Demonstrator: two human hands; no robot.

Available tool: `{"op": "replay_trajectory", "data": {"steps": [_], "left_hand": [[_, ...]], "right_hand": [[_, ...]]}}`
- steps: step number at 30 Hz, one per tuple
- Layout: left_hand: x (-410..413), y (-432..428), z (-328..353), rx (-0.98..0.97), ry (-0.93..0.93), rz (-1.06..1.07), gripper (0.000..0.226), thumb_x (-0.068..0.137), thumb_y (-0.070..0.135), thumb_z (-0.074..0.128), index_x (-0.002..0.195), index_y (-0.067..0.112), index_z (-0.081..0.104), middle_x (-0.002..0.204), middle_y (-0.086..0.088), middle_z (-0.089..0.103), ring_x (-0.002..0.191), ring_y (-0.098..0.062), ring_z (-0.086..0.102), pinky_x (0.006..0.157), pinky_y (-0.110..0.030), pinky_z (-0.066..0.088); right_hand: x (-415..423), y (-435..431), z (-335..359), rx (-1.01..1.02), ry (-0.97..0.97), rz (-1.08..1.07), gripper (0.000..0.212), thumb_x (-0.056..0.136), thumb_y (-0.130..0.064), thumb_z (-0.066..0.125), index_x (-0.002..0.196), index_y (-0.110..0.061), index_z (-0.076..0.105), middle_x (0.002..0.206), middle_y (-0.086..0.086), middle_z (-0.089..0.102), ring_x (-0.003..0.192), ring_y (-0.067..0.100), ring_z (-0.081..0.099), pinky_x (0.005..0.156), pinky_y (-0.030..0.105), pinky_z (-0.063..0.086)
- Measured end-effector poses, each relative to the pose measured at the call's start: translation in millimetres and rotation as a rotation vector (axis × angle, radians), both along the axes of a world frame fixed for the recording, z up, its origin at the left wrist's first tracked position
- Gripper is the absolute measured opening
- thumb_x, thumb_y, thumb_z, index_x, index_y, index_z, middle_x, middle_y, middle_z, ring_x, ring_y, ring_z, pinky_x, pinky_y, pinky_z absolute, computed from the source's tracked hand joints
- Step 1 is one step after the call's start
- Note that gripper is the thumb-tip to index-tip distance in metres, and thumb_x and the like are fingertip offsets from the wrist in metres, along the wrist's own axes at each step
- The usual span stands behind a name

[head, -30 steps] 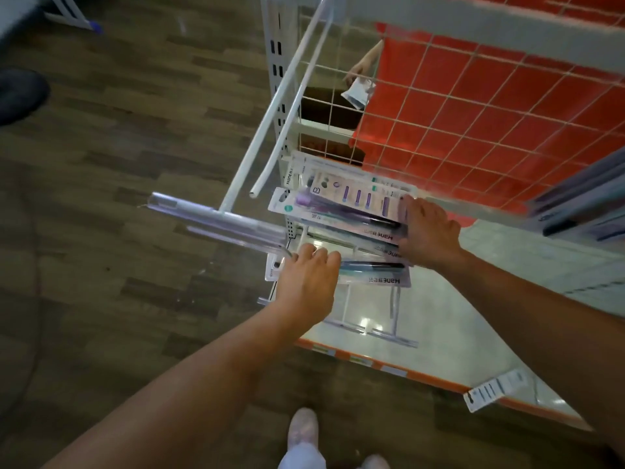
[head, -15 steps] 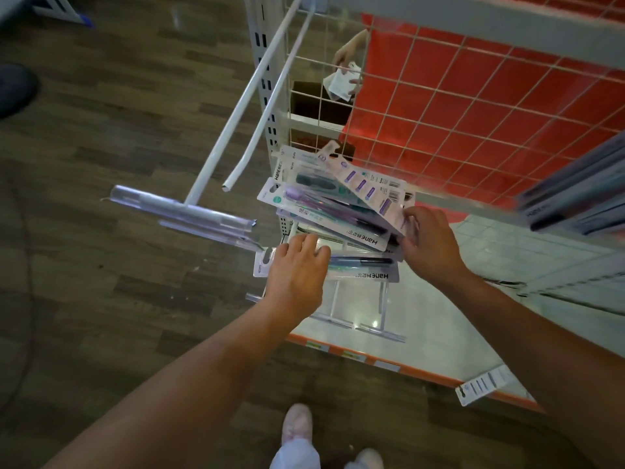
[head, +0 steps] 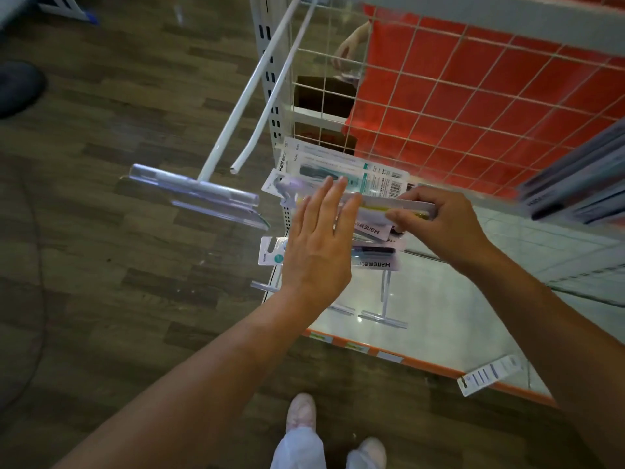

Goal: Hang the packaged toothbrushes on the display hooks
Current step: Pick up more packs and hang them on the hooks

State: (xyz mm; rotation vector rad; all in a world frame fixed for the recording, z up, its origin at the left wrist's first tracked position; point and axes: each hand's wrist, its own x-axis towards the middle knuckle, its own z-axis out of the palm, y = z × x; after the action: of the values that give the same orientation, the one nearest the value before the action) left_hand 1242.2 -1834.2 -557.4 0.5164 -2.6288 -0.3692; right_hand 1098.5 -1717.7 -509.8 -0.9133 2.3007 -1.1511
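Note:
Several packaged toothbrushes (head: pixel 351 179) hang stacked on low hooks at the left end of the wire grid panel (head: pixel 473 96). My right hand (head: pixel 436 228) pinches one narrow white pack (head: pixel 395 208) by its right end, held edge-on above the stack. My left hand (head: pixel 318 242) is flat with fingers spread, hovering over the packs' left ends and holding nothing. A lower pack (head: pixel 270 253) sticks out beneath my left hand. A long white empty hook (head: pixel 260 110) with a clear label holder (head: pixel 199 198) juts out to the left.
Another person's hand (head: pixel 348 45) shows behind the grid. More packs (head: pixel 575 184) hang at the right edge. A loose pack (head: pixel 490 375) lies on the white base shelf (head: pixel 456 319) with an orange edge. My shoes (head: pixel 301 414) stand on the wood floor below.
My left hand let go of the lower pack, rose and opened flat. My right hand lifted one narrow pack out of the stack. The view shifted slightly.

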Motion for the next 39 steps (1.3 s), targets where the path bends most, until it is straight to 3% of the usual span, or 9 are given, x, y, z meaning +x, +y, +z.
{"op": "replay_trajectory", "data": {"steps": [5, 11, 15, 19, 23, 26, 31, 34, 39], "left_hand": [[6.1, -7.4, 11.8, 0.044, -0.047, 0.13, 0.078, 0.072, 0.011, 0.083, 0.14, 0.008, 0.044, 0.145, -0.016, 0.046, 0.142, -0.036, 0.033, 0.115, -0.049, 0.024], [24.3, 3.8, 15.2, 0.204, 0.125, 0.219, 0.073, 0.082, 0.019, 0.069, 0.144, 0.008, 0.033, 0.155, -0.016, 0.028, 0.148, -0.03, 0.018, 0.12, -0.032, 0.01], [27.5, 18.4, 19.1, 0.721, 0.118, 0.463, 0.068, 0.093, 0.022, 0.062, 0.148, 0.006, 0.025, 0.157, -0.012, 0.017, 0.146, -0.026, 0.016, 0.118, -0.046, 0.026], [24.9, 16.2, 23.7, 1.174, 0.218, 0.493, 0.056, 0.099, 0.037, 0.051, 0.146, 0.018, 0.028, 0.143, 0.0, 0.043, 0.124, -0.008, 0.042, 0.094, -0.013, 0.041], [22.7, 10.7, 19.8, 1.472, 0.379, 0.575, 0.023, 0.094, 0.03, 0.061, 0.109, 0.032, 0.043, 0.108, -0.001, 0.064, 0.099, -0.015, 0.066, 0.089, -0.039, 0.057], [21.6, 4.6, 19.4, 1.576, 0.498, 0.774, 0.03, 0.091, 0.017, 0.065, 0.111, 0.026, 0.044, 0.105, -0.007, 0.064, 0.093, -0.022, 0.068, 0.08, -0.04, 0.059], [26.0, -2.7, 12.5, 1.491, 0.482, 0.902, 0.038, 0.091, 0.012, 0.059, 0.123, 0.024, 0.041, 0.111, -0.006, 0.063, 0.095, -0.023, 0.066, 0.084, -0.044, 0.058], [30.6, 1.1, 7.4, 1.45, 0.412, 0.908, 0.039, 0.092, 0.013, 0.057, 0.126, 0.024, 0.041, 0.11, -0.002, 0.062, 0.09, -0.018, 0.066, 0.074, -0.034, 0.058], [35.4, 8.0, -1.8, 1.504, 0.38, 0.889, 0.042, 0.093, 0.013, 0.059, 0.129, 0.023, 0.04, 0.108, -0.001, 0.06, 0.089, -0.016, 0.067, 0.074, -0.037, 0.06]], "right_hand": [[1.6, -0.6, 30.4, -0.067, -0.253, 0.106, 0.008, 0.081, -0.012, 0.073, 0.084, -0.018, 0.07, 0.07, -0.007, 0.07, 0.064, 0.009, 0.065, 0.057, 0.019, 0.051], [16.1, -12.2, 27.6, -0.276, -0.64, -0.209, 0.006, 0.09, -0.015, 0.063, 0.084, -0.016, 0.063, 0.071, 0.002, 0.07, 0.061, 0.021, 0.066, 0.054, 0.029, 0.053], [35.4, -16.3, 16.2, -0.413, -0.981, -0.322, 0.01, 0.095, -0.017, 0.052, 0.091, -0.015, 0.061, 0.076, 0.003, 0.072, 0.06, 0.018, 0.069, 0.046, 0.02, 0.049], [53.8, -15.8, 0.9, -0.298, -1.058, -0.282, 0.01, 0.097, -0.016, 0.049, 0.094, -0.015, 0.059, 0.074, 0.002, 0.073, 0.061, 0.016, 0.07, 0.051, 0.022, 0.053], [65.6, -13.7, -12.3, -0.102, -1.039, -0.069, 0.013, 0.095, -0.017, 0.052, 0.096, -0.009, 0.062, 0.082, 0.006, 0.071, 0.069, 0.018, 0.069, 0.06, 0.024, 0.056], [71.2, -17.6, -21.2, 0.114, -0.812, 0.063, 0.02, 0.097, -0.024, 0.052, 0.098, -0.012, 0.068, 0.084, 0.004, 0.071, 0.077, 0.016, 0.067, 0.072, 0.029, 0.056], [63.5, -30.1, -49.4, 0.286, 0.036, 0.169, 0.025, 0.095, -0.028, 0.057, 0.116, -0.018, 0.064, 0.108, -0.002, 0.066, 0.099, 0.014, 0.059, 0.091, 0.033, 0.049], [57.9, -41.0, -63.3, 0.369, 0.199, 0.315, 0.044, 0.093, -0.025, 0.06, 0.135, -0.019, 0.05, 0.132, 0.001, 0.056, 0.121, 0.019, 0.049, 0.101, 0.033, 0.038], [58.3, -51.3, -77.4, 0.594, 0.35, 0.512, 0.066, 0.09, -0.021, 0.061, 0.146, -0.021, 0.028, 0.148, 0.002, 0.038, 0.135, 0.023, 0.034, 0.111, 0.037, 0.029]]}}
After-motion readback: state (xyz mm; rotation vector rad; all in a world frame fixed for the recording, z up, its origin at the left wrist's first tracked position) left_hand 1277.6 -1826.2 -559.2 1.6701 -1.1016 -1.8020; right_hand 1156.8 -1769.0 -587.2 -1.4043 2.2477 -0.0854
